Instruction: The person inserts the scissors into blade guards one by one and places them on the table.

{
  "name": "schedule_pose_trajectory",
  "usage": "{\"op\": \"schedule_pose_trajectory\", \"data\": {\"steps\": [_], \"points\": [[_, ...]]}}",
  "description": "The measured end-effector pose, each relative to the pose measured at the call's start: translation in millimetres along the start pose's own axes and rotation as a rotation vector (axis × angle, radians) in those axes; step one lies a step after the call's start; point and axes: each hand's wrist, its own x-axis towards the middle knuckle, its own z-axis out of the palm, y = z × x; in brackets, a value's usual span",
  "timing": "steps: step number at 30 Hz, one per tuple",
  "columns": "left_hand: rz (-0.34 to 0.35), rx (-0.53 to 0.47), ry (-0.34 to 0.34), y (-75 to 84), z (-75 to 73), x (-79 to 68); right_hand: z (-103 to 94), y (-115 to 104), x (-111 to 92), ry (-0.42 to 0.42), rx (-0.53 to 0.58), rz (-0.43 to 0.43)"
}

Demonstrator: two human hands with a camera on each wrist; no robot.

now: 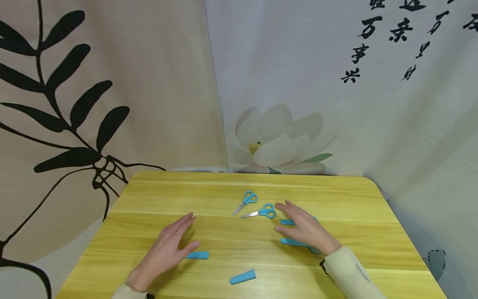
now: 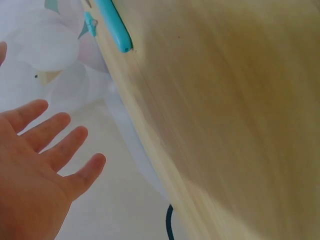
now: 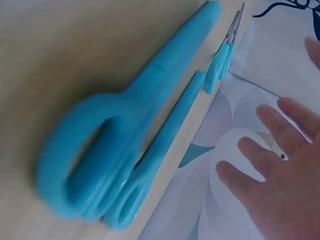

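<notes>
My left hand (image 1: pixel 164 249), fingers extended, hovers at the left over a blue blade cover (image 1: pixel 198 255) that it partly hides. Another blue cover (image 1: pixel 242 277) lies nearer the front edge. On the right, my right hand (image 1: pixel 308 228) spreads over two pairs of blue scissors whose blades are covered; the nearer pair (image 1: pixel 293 241) and the farther pair (image 1: pixel 287 222) are both partly hidden. The right wrist view shows these covered scissors (image 3: pixel 165 65) side by side. Toward the back centre lie two bare-bladed scissors with blue handles, one pair (image 1: pixel 245 202) behind the other (image 1: pixel 263 212). Neither hand holds anything.
Everything lies on a yellow wood-grain table (image 1: pixel 209 191). Behind it hangs a pale curtain (image 1: pixel 168 83) printed with dark leaves, a lotus flower and black characters. Long pale sleeves (image 1: pixel 354 274) cover the wrists.
</notes>
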Motion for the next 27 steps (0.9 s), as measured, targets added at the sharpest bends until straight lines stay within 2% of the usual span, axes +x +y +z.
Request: {"op": "schedule_pose_trajectory", "data": {"steps": [14,22,27], "points": [[-0.019,0.014,0.000,-2.1,-1.6,-9.6,12.9,-2.4,53.9,-0.122,0.065,0.017],[-0.003,0.004,0.010,-3.6,0.2,-12.7,21.2,5.1,70.5,-0.181,0.146,0.042],[-0.001,0.002,0.012,-2.9,0.0,-14.0,25.4,7.5,77.5,-0.198,0.132,0.044]]}}
